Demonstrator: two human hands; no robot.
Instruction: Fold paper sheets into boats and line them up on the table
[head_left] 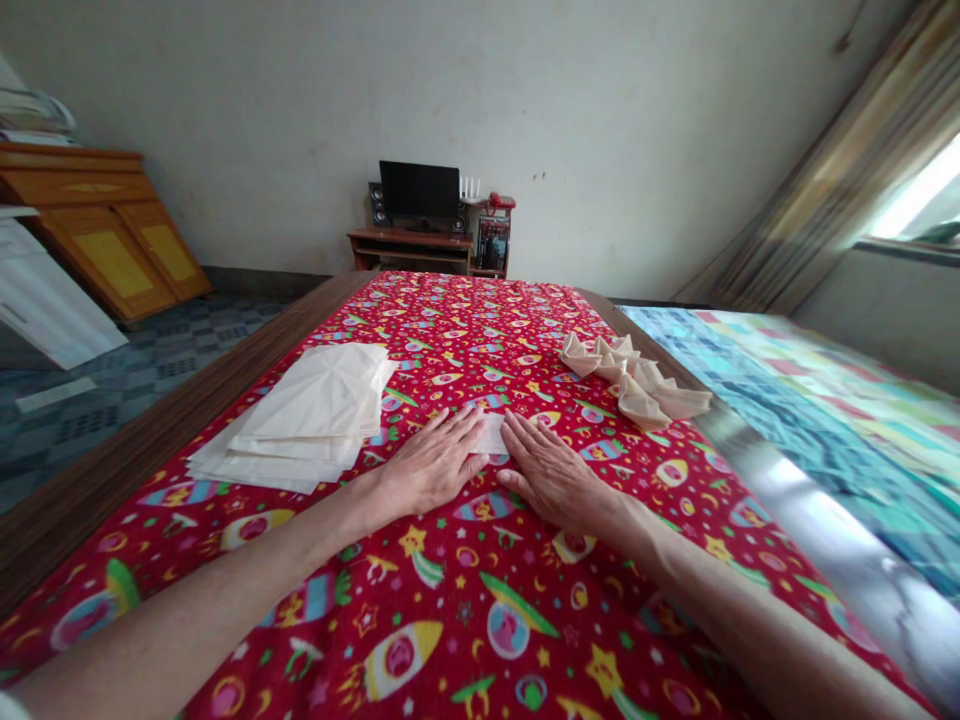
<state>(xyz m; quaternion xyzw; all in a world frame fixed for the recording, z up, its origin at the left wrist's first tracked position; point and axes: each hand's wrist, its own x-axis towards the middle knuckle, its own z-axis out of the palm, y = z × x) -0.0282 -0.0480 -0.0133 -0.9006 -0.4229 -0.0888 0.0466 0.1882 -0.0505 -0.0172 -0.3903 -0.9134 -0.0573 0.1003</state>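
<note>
A small folded piece of cream paper (491,436) lies flat on the red patterned cloth (465,560). My left hand (439,460) rests on its left end, fingers stretched out and pressed down flat. On its right end lies my right hand (551,468), also flat with fingers extended. Both hands cover the ends of the paper, so only its middle shows. To the left is a stack of creased cream paper sheets (315,395). Several folded paper shapes (641,385) sit in a loose group to the right.
The cloth covers a dark wooden table (300,310). A bed with a colourful cover (795,400) stands along the right side. Beyond the table's far end are a desk (412,242) and a monitor (420,190). A wooden cabinet (112,235) is at left.
</note>
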